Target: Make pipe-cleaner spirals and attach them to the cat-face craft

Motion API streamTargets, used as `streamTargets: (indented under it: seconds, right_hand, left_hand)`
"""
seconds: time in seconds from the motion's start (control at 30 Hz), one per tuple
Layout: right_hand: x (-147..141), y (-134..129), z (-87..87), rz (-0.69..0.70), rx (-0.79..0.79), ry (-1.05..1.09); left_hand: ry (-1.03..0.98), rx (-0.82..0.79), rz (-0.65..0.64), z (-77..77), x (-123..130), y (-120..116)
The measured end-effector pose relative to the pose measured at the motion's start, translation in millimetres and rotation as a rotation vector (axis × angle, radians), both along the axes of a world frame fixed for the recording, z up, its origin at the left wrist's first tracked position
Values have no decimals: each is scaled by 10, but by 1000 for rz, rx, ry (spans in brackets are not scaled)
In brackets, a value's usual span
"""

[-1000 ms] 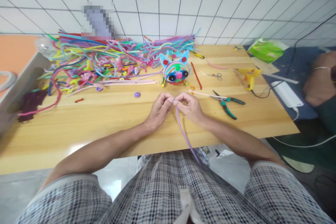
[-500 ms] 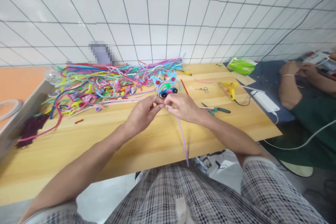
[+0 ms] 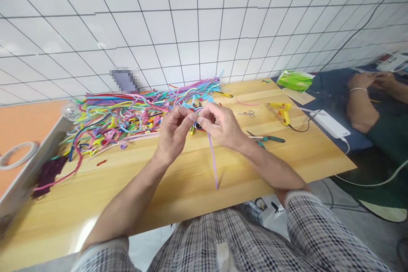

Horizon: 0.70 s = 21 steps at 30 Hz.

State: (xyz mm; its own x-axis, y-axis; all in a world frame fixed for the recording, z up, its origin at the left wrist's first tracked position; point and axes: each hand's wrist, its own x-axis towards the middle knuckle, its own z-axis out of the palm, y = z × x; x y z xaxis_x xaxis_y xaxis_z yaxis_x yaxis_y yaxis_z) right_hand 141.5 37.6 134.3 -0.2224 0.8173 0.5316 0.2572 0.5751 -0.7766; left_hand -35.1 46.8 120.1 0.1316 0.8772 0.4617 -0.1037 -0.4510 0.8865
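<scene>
A purple pipe cleaner (image 3: 213, 161) hangs down over the table from beneath my right hand (image 3: 221, 127), whose thumb and fingers are pinched on it. Its upper part is hidden by the fingers. My left hand (image 3: 174, 134) is closed in a pinch, its fingertips touching those of the right; whatever sits between them is too small to make out. Just behind both hands is a colourful animal head with blue ears (image 3: 209, 100), mostly covered by my fingers. To their left spreads a large heap of pipe cleaners (image 3: 127, 112) in many colours.
Small scissors (image 3: 247, 113), green-handled pliers (image 3: 270, 139) and a yellow glue gun (image 3: 283, 112) lie on the right of the wooden table (image 3: 178, 189). A green packet (image 3: 295, 80) and white power strip (image 3: 332, 123) are beyond. Another person's hands (image 3: 366, 80) work at far right.
My hands have risen slightly and now cover most of the animal head. The purple pipe cleaner's free end has swung left. The whole view has tilted up a little.
</scene>
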Motion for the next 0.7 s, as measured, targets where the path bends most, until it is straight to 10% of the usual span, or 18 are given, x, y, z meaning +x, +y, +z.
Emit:
streamTargets:
  seconds: [0.2, 0.7]
  right_hand:
    - [91, 115, -51, 12, -179, 144]
    - [249, 82, 64, -37, 2, -209]
  left_hand:
    - [-216, -151, -108, -54, 212, 110]
    - [405, 85, -104, 47, -187, 192]
